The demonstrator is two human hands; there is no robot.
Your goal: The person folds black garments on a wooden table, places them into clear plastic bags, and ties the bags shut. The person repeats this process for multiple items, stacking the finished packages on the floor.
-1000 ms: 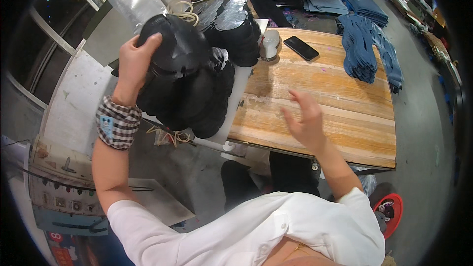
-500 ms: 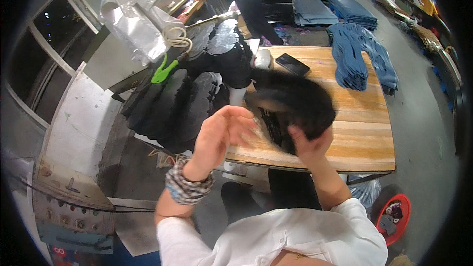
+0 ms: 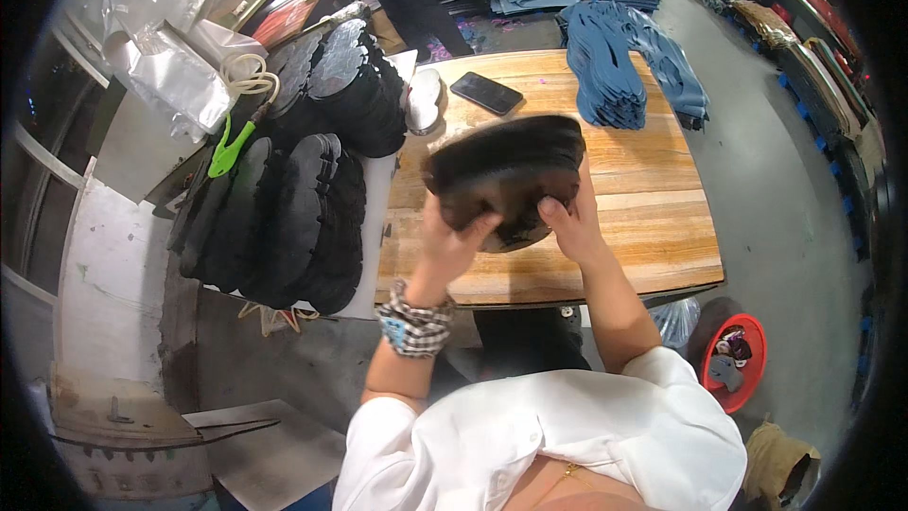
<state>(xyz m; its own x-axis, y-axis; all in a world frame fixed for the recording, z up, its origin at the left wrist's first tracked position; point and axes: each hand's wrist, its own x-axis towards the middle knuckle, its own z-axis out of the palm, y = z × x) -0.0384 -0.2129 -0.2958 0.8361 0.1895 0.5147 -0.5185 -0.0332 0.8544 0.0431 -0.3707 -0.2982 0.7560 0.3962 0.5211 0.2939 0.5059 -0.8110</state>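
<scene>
Where I look first, well out to the left of both hands, a green-handled tool (image 3: 227, 149) lies against rows of black sole-shaped pieces (image 3: 303, 218), which stand packed on edge. Coming rightward, a checkered band (image 3: 416, 322) circles the wrist of the left hand (image 3: 446, 244), and that hand is closed on the near left side of a thick black bundle (image 3: 506, 166), thumb laid along its face. Beyond the left hand rests a pale sole-shaped piece (image 3: 424, 99); a dark phone (image 3: 486, 93) lies past the bundle, which is held up between the two hands over the wooden table (image 3: 653, 237). On its other side the right hand (image 3: 570, 227) grips too, thumb pressed in. The bundle is too blurred for me to judge whether its edges line up. I'd say even pressure from both thumbs matters most, with the fingers supporting the far side so no layer slips, and any straightening done by small, level taps. Farther off beyond the right hand sit blue cut pieces (image 3: 605, 66); outward and nearer, a red basket (image 3: 757, 374).
</scene>
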